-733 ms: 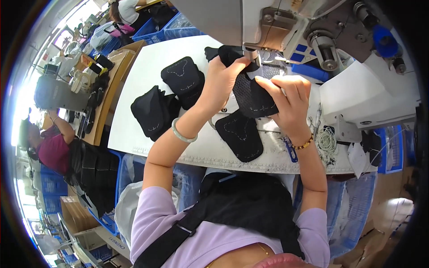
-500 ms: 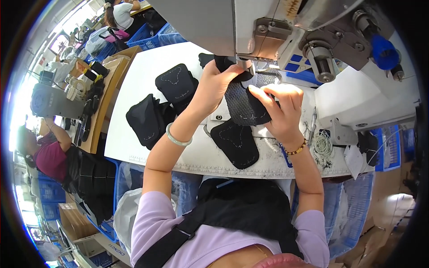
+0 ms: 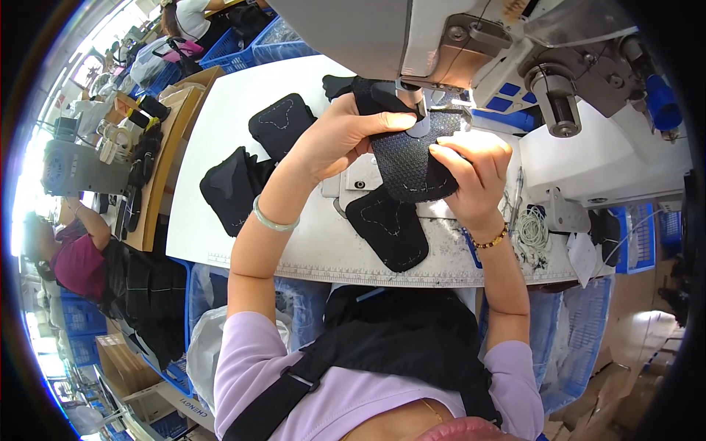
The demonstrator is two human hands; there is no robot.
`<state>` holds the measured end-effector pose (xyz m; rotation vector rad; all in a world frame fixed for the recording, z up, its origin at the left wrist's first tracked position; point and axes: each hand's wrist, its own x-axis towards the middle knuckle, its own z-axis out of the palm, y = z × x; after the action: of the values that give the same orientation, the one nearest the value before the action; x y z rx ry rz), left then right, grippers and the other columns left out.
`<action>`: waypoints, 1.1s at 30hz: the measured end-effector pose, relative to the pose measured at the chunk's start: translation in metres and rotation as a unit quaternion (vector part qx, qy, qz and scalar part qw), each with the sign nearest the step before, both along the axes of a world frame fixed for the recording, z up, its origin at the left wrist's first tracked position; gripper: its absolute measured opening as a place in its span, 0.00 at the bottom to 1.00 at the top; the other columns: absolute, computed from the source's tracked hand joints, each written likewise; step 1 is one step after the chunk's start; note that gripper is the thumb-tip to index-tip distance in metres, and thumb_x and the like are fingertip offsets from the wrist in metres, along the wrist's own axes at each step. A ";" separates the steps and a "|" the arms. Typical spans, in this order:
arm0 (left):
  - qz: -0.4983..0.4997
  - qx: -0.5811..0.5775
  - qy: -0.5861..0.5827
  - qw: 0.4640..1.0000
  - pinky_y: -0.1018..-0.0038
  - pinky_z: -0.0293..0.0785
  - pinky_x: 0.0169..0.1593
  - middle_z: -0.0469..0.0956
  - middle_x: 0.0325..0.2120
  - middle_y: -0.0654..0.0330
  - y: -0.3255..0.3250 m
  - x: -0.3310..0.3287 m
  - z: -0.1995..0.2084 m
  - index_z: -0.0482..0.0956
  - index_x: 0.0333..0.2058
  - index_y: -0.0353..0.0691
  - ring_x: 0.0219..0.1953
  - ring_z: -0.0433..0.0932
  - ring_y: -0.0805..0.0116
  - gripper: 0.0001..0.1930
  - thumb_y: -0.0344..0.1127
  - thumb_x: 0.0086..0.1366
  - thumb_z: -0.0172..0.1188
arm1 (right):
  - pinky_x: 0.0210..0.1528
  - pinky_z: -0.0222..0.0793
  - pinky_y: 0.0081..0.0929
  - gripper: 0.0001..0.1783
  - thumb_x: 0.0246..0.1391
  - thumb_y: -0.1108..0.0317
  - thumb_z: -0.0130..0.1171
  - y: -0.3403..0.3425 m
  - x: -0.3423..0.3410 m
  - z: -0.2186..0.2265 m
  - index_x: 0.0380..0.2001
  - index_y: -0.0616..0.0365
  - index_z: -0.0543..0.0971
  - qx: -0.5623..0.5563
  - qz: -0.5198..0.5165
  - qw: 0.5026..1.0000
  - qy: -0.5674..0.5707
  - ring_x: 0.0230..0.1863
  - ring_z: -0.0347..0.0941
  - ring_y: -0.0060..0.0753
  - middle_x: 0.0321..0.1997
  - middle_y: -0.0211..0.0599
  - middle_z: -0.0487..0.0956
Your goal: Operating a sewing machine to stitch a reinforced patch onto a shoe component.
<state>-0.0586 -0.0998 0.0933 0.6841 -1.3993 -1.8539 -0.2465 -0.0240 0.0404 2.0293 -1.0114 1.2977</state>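
Note:
A black mesh fabric piece (image 3: 412, 165) with rounded corners lies under the needle area of a white sewing machine (image 3: 434, 62). My left hand (image 3: 342, 136) grips its left side, thumb stretched along the top beside the presser foot (image 3: 418, 117). My right hand (image 3: 474, 173) pinches its right edge between thumb and fingers. Just below, a black padded piece (image 3: 388, 228) with pale stitch lines rests on the white table (image 3: 294, 253). Two more stacks of black pieces lie left of my left forearm, one with an outlined pad (image 3: 281, 125) on top, the other a plain pad (image 3: 232, 191).
A coil of pale cord (image 3: 531, 229) and a pen-like tool (image 3: 517, 195) lie right of my right hand. Blue plastic crates (image 3: 581, 345) stand below the table edge. At the left, a person (image 3: 77, 257) sits by another machine (image 3: 81, 167).
The mesh piece has turned slightly and now shows more of its surface beside the presser foot. My left thumb has come down flatter on it; my right hand has shifted a little right.

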 end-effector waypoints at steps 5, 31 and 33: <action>0.006 -0.006 0.006 1.000 0.81 0.78 0.37 0.79 0.32 0.58 -0.001 -0.001 -0.002 0.78 0.38 0.31 0.32 0.79 0.74 0.10 0.29 0.58 0.62 | 0.48 0.59 0.31 0.23 0.30 0.66 0.64 -0.003 0.001 0.002 0.38 0.50 0.79 -0.009 0.009 1.000 -0.013 0.42 0.69 0.29 0.39 0.23 0.74; 0.045 -0.021 0.049 0.998 0.80 0.74 0.38 0.77 0.34 0.59 0.009 -0.010 -0.003 0.75 0.36 0.30 0.34 0.76 0.74 0.07 0.25 0.58 0.58 | 0.43 0.59 0.30 0.22 0.35 0.58 0.65 -0.008 -0.016 0.019 0.39 0.49 0.81 0.049 -0.002 0.996 0.070 0.39 0.67 0.33 0.37 0.29 0.72; 0.052 -0.018 0.054 0.997 0.80 0.74 0.38 0.77 0.32 0.59 0.009 -0.012 -0.003 0.75 0.36 0.30 0.34 0.77 0.74 0.07 0.24 0.58 0.57 | 0.43 0.59 0.30 0.22 0.36 0.58 0.65 -0.005 -0.013 0.016 0.39 0.50 0.81 0.058 -0.010 0.997 0.059 0.38 0.67 0.33 0.37 0.29 0.73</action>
<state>-0.0704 -0.0909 0.0898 0.6179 -1.3004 -1.7536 -0.2594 -0.0287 0.0564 2.1488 -1.0716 1.1172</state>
